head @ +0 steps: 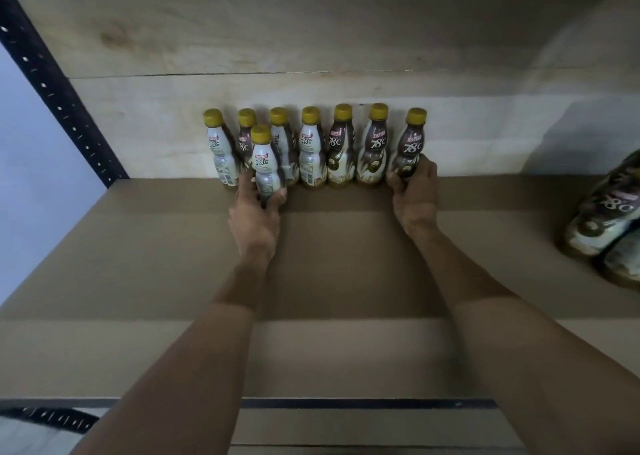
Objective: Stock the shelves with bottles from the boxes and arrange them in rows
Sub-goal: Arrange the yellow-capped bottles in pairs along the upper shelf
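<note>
Yellow-capped bottle in left hand

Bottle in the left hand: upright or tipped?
Upright: the bottle has its yellow cap on top, held low by the left hand, in front of the back row.

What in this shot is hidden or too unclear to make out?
- Head view: Right-edge bottles blurred and cut off by the frame; count unclear.
- Head view: front bottle, held by left hand, hides part of the second row bottle.
- Head view: right hand covers the end bottle base.
- Head view: label print too small.
</note>
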